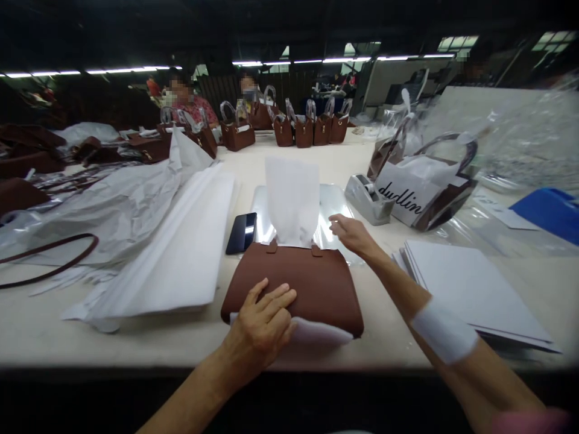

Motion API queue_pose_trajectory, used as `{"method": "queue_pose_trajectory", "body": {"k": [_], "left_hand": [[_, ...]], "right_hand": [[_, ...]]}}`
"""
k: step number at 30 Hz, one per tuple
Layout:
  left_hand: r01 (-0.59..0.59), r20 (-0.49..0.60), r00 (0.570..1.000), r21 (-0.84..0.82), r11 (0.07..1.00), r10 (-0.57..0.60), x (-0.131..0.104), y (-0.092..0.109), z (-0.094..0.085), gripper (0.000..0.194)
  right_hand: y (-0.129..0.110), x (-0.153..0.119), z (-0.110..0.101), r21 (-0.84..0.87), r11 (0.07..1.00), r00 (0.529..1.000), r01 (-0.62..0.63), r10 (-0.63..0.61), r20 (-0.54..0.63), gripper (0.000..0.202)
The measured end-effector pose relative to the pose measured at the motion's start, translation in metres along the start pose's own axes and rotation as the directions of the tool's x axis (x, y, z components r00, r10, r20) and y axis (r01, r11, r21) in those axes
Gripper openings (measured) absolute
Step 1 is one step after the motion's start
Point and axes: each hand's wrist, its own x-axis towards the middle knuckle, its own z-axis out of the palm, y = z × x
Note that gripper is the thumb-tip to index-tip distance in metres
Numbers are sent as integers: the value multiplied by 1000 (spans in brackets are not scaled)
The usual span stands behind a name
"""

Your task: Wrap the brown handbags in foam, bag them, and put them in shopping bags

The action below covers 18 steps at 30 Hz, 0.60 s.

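A brown handbag lies on its side on the table in front of me. My left hand rests flat on its upper face with the fingers spread. White padding sticks out from under the bag's near edge. From the far edge, between two handle tabs, rises a sheet of white paper. My right hand hovers just beyond the bag's far right corner, its fingers curled together. Whatever may be between those fingertips is too small to see. A grey tape dispenser stands just past that hand.
A phone and stacked white wrapping sheets lie to the left. White cards are piled at right, near a wrapped handbag and a blue object. Several brown handbags stand at the back, where people sit.
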Motion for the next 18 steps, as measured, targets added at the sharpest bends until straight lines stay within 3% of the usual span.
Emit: {"method": "queue_pose_trajectory", "body": {"k": [2,4,6,8,11,13,15,18], "left_hand": [[7,-6,1000,-18,1000,-7,0,1,1,8],[10,-24,1000,-39,999,-11,-3,2,6,8],[12,-48,999,-53,998,-15,-6,2,10,9],[16,-44,999,-59,998,-19,-7,0,10,10],[14,37,999,-75,997,-11,15,-9,-7,5],[15,56,998,-42,999,-12,52,-21,-23,11],[25,-25,999,81,996,-24,108,-35,-32,23],[80,-17,997,263,962,-78,206,-61,-21,44]], "right_hand": [[-2,-43,-14,13,997,993,79,-77,-84,41],[-5,-88,-14,19,905,902,424,-420,-104,60],[-6,-123,-1,-32,811,811,585,-585,-13,72],[-2,-140,19,-52,778,777,626,-628,-43,53],[5,-140,39,-27,790,781,613,-611,-132,38],[8,-136,42,-19,790,781,613,-609,-141,39],[9,-134,40,-24,789,779,614,-610,-145,40],[10,-135,36,-36,782,772,622,-620,-140,42]]}}
